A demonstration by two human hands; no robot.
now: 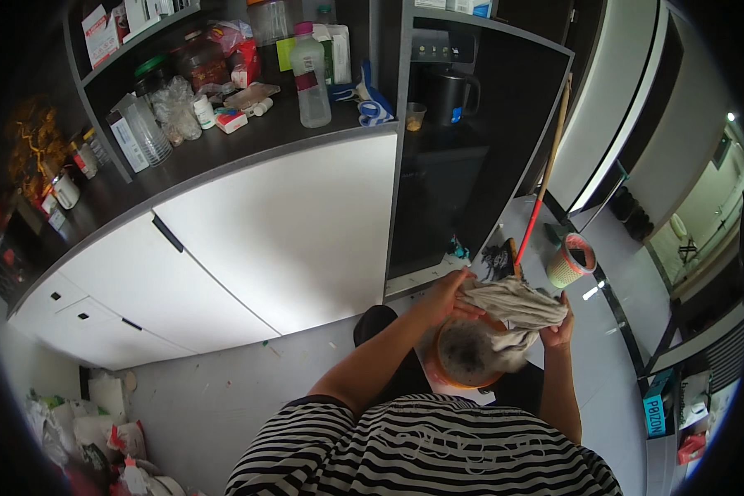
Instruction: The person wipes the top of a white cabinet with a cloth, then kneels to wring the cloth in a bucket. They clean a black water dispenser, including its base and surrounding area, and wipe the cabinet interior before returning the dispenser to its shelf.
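A wet, greyish cloth (514, 304) is stretched between my two hands. My left hand (459, 297) grips its left end, and my right hand (557, 325) grips the right end. One part of the cloth hangs down over an orange basin (435, 359) of murky grey water, which stands on the floor between my legs. Just beyond the cloth, a broom (529, 229) with a red and wooden handle leans on the dark cabinet, its black bristles on the floor.
A plastic waste basket (567, 270) stands at the right, near a dustpan (556, 234). White cabinet doors (285, 229) run along the left, under a dark counter with bottles, jars and cups. Plastic bags (93, 434) lie at the lower left. Small scraps dot the floor.
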